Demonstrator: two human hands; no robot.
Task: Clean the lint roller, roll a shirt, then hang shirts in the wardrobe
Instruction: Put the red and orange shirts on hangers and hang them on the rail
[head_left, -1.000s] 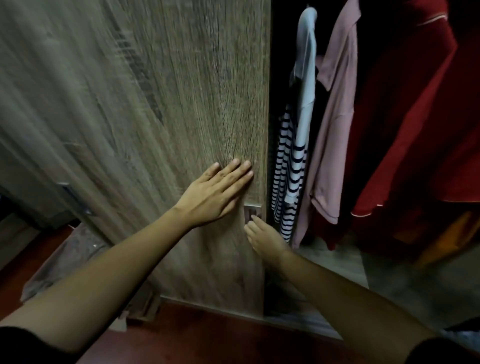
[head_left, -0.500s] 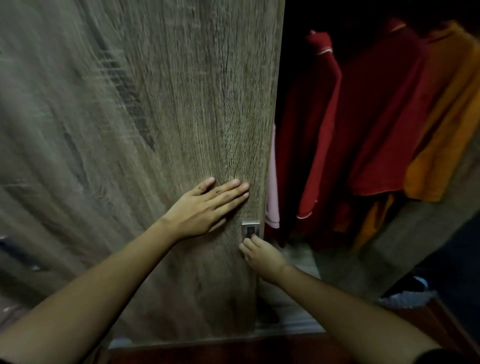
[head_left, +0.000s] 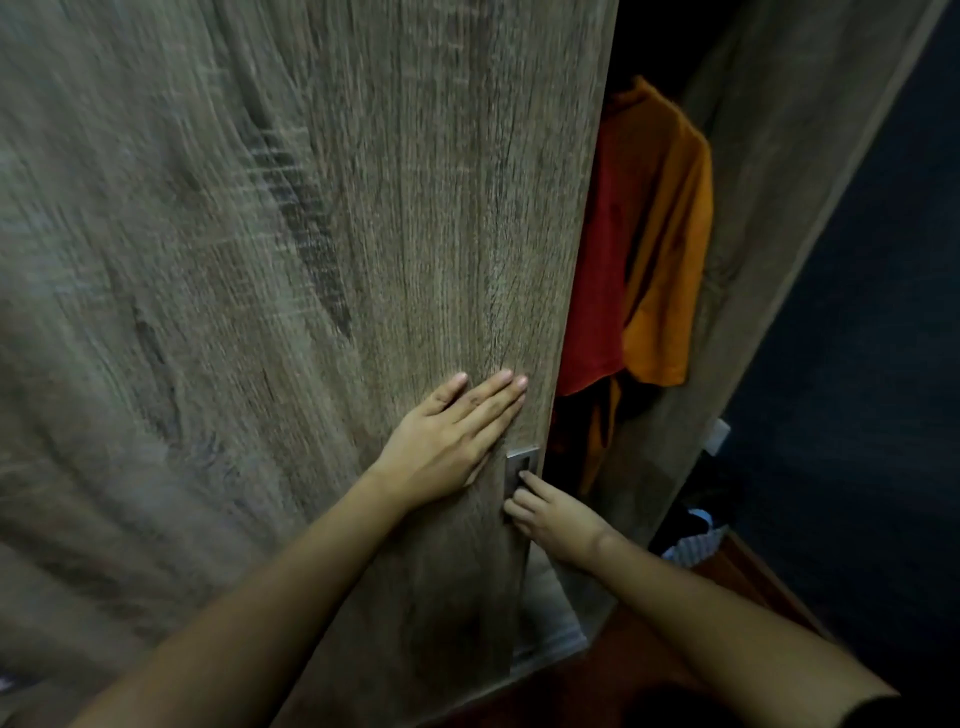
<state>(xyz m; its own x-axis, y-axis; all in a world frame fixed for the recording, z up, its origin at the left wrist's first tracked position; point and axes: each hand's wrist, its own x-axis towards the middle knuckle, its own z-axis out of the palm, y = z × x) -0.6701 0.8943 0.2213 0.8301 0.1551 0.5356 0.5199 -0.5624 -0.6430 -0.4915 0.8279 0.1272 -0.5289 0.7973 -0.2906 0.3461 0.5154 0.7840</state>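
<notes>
We are pressing our left hand (head_left: 447, 441) flat against the wardrobe door (head_left: 311, 260), its grip open, the fingers (head_left: 496, 402) lying straight and close together and pointing up and to the right, toward the door's free edge. Our right hand (head_left: 558, 519) is reaching in just below it, its grip closed on the metal pull (head_left: 517, 465) set into the door near that edge. The fingertips (head_left: 525, 479) are curling into the recess, though we cannot tell how deep they are going. The door is standing with its long axis upright, leaning a little in this wide view, with the wood grain running along it. Its free edge is facing right, toward the narrow dark opening of the wardrobe. In that opening a red shirt (head_left: 597, 260) and an orange shirt (head_left: 670, 234) are hanging side by side and touching, the red one nearer the door. Both are hanging lengthwise, tops up and hems pointing down. To their right the wardrobe's side panel (head_left: 779, 208) is rising. A striped cloth (head_left: 693, 545) is lying low beside that panel, by the reddish floor (head_left: 649, 665); we cannot tell what it is.
</notes>
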